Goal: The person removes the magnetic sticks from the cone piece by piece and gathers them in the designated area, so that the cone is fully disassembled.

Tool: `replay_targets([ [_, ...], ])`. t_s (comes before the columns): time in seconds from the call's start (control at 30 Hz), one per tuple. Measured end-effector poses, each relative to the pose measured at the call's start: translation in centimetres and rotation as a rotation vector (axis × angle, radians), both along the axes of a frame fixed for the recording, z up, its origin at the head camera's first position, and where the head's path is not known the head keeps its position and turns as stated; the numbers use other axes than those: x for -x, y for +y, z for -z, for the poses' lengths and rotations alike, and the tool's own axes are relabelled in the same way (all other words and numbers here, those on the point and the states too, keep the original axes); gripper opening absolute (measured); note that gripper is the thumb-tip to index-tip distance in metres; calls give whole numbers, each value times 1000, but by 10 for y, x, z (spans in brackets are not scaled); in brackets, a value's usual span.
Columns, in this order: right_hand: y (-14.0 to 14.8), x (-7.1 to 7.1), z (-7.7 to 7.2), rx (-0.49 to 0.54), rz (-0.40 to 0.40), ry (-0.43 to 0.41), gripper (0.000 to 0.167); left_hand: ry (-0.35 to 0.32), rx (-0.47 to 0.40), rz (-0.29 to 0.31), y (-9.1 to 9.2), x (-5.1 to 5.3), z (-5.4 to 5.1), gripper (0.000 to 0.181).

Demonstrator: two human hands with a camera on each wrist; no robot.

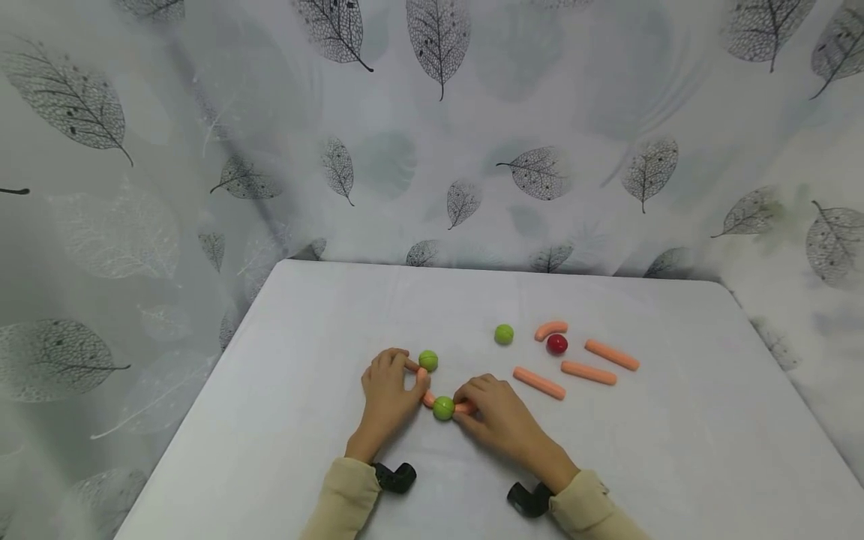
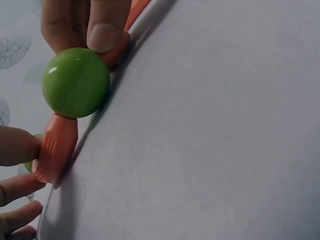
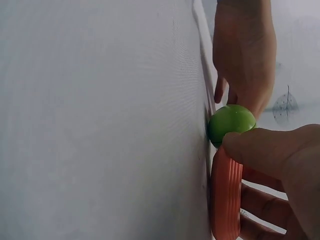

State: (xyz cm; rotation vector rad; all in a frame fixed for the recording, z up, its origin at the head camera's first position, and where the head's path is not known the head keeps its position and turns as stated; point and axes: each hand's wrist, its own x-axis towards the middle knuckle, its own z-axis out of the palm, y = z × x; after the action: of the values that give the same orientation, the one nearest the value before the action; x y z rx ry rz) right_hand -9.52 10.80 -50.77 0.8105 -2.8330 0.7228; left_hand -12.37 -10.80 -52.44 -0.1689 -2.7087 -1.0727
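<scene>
A glossy green ball point(image 1: 443, 408) lies on the white table with an orange piece on each side of it. My left hand point(image 1: 390, 390) pinches the curved orange piece point(image 2: 59, 147) to the ball's left; its end meets the ball in the left wrist view. On the other side, my right hand point(image 1: 498, 416) holds a ribbed orange piece point(image 3: 226, 192) between thumb and fingers, against the ball. In the head view that piece is partly covered by the fingers. A second green ball point(image 1: 428, 360) sits just beyond my left fingertips, by the curved piece's far end.
Farther back stand a third green ball point(image 1: 504, 334), a red ball point(image 1: 556, 344) and a short curved orange piece point(image 1: 551, 329). Several straight orange sticks point(image 1: 589, 373) lie to the right. A leaf-patterned curtain point(image 1: 439, 150) hangs behind the white table point(image 1: 675, 450).
</scene>
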Motion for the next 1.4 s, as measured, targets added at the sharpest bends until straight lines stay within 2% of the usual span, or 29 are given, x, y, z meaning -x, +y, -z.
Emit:
replay_targets([
  [0.2, -1, -2, 0, -9, -16, 5, 15, 23, -12, 16, -3, -4, 6, 22],
  [0.43, 2, -2, -1, -7, -46, 29, 12, 95, -19, 38, -3, -3, 14, 22],
  [0.67, 5, 0, -5, -2, -59, -25, 13, 127, 25, 42, -4, -3, 20, 18],
  [0.83, 4, 10, -8, -3, -44, 19, 14, 150, 28, 41, -5, -3, 20, 15],
  [0.97, 3, 19, -10, -16, -39, 62, 13, 129, 19, 54, -5, -4, 17, 17],
  [1.03, 2, 22, -11, -20, -42, 54, 13, 111, 11, 59, -6, -6, 17, 18],
  [1.23, 1, 24, -8, -34, -31, 43, 13, 79, 6, 74, -8, -10, 12, 19],
  [1.4, 0, 25, -6, -51, -28, 58, 14, 87, 22, 74, -8, -10, 8, 21],
])
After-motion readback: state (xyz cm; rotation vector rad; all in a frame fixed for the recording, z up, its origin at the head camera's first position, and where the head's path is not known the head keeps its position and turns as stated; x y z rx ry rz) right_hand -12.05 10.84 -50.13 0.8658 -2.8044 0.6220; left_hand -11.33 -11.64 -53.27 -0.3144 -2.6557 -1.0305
